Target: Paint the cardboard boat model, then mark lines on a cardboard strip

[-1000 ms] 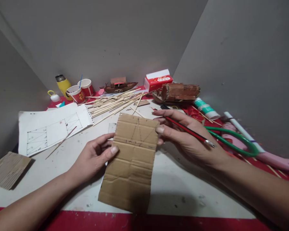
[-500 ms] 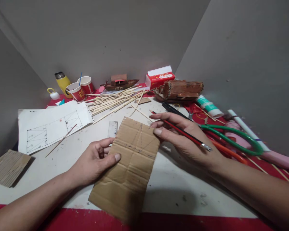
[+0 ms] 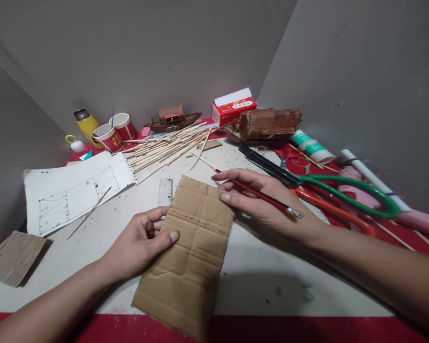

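Note:
A creased piece of brown cardboard is held tilted above the white board, with pencil lines drawn across its upper part. My left hand pinches its left edge, thumb on top. At the upper right corner, my right hand rests its thumb on the cardboard, its fingertips partly hidden. A red and black pencil lies across that same hand, between the index finger and thumb, its tip pointing up and left. A clear ruler lies just beyond the cardboard.
Paper with a drawn truss-like figure lies left, a thin stick over it. Corrugated cardboard pieces sit near the left edge. Wooden sticks, paper cups and model boats stand behind. Green-handled pliers or cutters lie right.
The view has shifted slightly. My right hand and the pencil have moved a little left relative to the cardboard; both hands keep their hold.

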Demonstrator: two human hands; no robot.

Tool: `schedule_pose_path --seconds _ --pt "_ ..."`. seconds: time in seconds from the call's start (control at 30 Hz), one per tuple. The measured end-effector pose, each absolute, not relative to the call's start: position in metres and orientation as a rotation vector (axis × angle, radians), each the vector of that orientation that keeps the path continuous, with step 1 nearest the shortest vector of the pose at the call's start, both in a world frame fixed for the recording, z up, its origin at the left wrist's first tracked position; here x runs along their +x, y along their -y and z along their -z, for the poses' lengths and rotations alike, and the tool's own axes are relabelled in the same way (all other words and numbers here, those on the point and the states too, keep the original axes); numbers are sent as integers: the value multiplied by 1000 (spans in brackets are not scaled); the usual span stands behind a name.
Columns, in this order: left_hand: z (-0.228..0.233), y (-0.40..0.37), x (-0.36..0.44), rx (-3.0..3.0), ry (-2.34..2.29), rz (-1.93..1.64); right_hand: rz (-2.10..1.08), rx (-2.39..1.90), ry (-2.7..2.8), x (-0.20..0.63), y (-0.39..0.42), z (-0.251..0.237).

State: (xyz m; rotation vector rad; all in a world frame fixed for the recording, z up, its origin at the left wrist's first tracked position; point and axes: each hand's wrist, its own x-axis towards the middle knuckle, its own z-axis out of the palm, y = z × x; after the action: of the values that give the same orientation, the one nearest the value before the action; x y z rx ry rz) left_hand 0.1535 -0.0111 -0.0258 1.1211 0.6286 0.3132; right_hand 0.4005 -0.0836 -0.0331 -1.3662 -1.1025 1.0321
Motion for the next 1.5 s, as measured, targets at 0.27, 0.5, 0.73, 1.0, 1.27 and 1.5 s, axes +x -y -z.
schedule_pose_path --seconds 0.27,0.5,0.73,1.0,1.27,1.5 --pt "26 10 154 1178 -666 -315 -983 -1373 1146 401 83 31" --pt "25 11 153 1186 -674 -325 -993 -1312 1118 401 82 38" --pt "21 13 155 1172 -680 -339 -987 -1254 1073 400 81 38" --pt "20 16 157 1172 -756 -442 -1106 -1157 959 398 83 37" --pt "21 18 158 1169 -744 -470 -1169 -1097 923 394 82 37" --pt "22 19 158 1163 -706 -477 -1215 -1086 958 393 83 39"
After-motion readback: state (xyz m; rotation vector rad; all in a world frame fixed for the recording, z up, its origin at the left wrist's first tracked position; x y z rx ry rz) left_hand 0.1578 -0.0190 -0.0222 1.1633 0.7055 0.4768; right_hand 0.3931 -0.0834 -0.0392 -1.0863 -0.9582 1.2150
